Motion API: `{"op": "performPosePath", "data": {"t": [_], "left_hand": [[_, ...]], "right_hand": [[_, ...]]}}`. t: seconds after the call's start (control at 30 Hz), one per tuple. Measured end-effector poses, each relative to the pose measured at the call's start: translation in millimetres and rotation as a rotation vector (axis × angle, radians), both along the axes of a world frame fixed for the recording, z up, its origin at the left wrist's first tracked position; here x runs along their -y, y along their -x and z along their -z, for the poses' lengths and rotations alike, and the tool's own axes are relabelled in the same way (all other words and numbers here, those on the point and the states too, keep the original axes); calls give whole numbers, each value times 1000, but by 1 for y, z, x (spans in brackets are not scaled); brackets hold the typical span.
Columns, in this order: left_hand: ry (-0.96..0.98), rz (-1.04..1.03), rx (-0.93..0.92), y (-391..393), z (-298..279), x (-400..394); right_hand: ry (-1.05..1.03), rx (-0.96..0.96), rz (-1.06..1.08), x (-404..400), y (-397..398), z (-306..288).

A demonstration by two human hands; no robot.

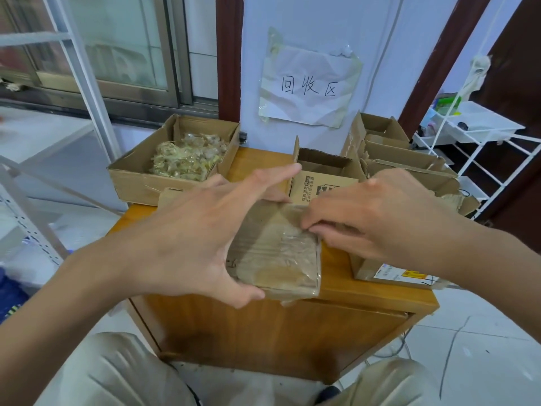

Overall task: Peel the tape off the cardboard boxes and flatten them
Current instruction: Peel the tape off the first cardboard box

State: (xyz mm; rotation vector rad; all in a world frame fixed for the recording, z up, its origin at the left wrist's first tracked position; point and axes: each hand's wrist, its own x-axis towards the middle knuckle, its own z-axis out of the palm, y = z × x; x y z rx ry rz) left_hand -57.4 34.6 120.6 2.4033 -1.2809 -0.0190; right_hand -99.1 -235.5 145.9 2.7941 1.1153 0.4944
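A small cardboard box (275, 253) wrapped in clear tape is held over the front of the wooden cabinet (278, 326). My left hand (199, 235) grips it from the left, thumb under its near edge and fingers spread along its far side. My right hand (377, 218) is at the box's upper right edge, and its fingertips pinch the tape there. Behind the box stands an open printed cardboard box (322, 177).
A wide open box (131, 177) with a heap of peeled tape (187, 156) sits at the back left. Torn open boxes (404, 153) are stacked at the back right, and a labelled box (392, 273) lies at the right. A white wire rack (480, 148) stands further right.
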Motion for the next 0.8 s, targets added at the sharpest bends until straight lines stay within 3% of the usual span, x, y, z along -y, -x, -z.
{"op": "performPosePath", "data": {"t": [0.23,0.5,0.8], "left_hand": [[-114,31,-31,3,8,8],[-91,23,-31,0,7,7],[-146,47,68,1,9,14]], "right_hand": [[313,-36,25,-1,-1,15],[202,-23,-6,5,0,16],[323,-39,14,1,3,20]]}}
